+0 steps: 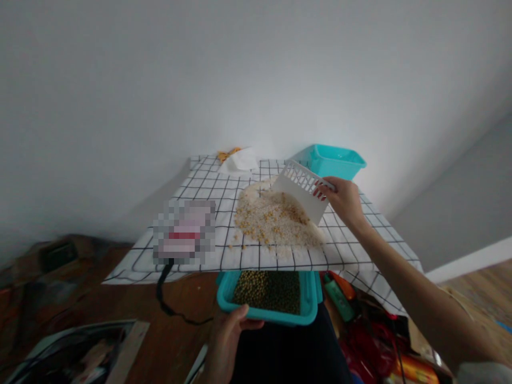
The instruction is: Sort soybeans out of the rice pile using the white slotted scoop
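Note:
My right hand (pixel 343 196) grips the end of a white slotted plastic divider (pixel 302 186), fingers closed round its slots. The divider leans on edge at the right side of a spread pile of pale grains mixed with yellow kernels (pixel 276 216). My left hand (pixel 234 330) holds a turquoise plastic basket (pixel 272 317) by its near rim, thumb on top. That basket sits just below the table's front edge, over my lap. Inside it, yellowish beans (pixel 250 288) lie on the left and dark green beans (pixel 283 292) on the right.
A second turquoise basket (pixel 340 154) stands at the back right of the checked tablecloth (pixel 218 186). White paper (pixel 240 161) lies at the back left. A blurred-out pinkish item (pixel 186 232) with a black strap is at the left. Bags and bottles (pixel 340 298) crowd the floor at right.

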`<action>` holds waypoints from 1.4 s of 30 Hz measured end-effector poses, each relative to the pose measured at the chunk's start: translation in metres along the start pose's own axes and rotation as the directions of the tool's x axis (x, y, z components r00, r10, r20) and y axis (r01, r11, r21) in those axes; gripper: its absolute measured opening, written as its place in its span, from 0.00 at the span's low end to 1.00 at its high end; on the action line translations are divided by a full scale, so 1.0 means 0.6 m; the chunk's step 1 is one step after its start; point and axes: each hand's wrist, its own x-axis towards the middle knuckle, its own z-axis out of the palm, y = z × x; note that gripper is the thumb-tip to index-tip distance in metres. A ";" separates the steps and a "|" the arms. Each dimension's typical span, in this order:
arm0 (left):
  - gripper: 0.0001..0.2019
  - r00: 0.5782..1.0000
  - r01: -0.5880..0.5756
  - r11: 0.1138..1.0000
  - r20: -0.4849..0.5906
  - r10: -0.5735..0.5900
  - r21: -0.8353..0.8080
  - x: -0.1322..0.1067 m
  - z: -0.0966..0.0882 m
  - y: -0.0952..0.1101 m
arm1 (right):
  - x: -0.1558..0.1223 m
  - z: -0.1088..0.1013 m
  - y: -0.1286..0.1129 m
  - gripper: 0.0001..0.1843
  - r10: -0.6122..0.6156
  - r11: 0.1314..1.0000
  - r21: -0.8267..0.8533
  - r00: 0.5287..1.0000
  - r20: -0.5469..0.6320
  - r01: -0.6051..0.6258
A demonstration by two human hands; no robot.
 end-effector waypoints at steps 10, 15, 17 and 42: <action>0.07 0.999 0.023 1.000 0.028 -0.023 0.007 0.000 0.000 0.002 | -0.017 0.020 -0.077 0.11 -0.152 0.983 -0.097 0.986 0.071 0.158; 0.08 1.000 0.018 1.000 0.021 -0.018 0.022 0.000 -0.001 0.002 | -0.023 -0.011 -0.075 0.10 -0.161 0.984 -0.075 0.986 0.030 0.163; 0.09 0.999 0.021 1.000 0.025 -0.021 0.019 0.000 -0.001 0.001 | -0.024 -0.028 -0.063 0.10 -0.146 0.987 -0.066 0.989 -0.020 0.144; 0.09 1.000 -0.014 1.000 0.010 0.014 0.018 -0.002 -0.003 -0.004 | -0.078 0.028 -0.096 0.10 -0.189 0.969 -0.149 0.980 0.062 0.197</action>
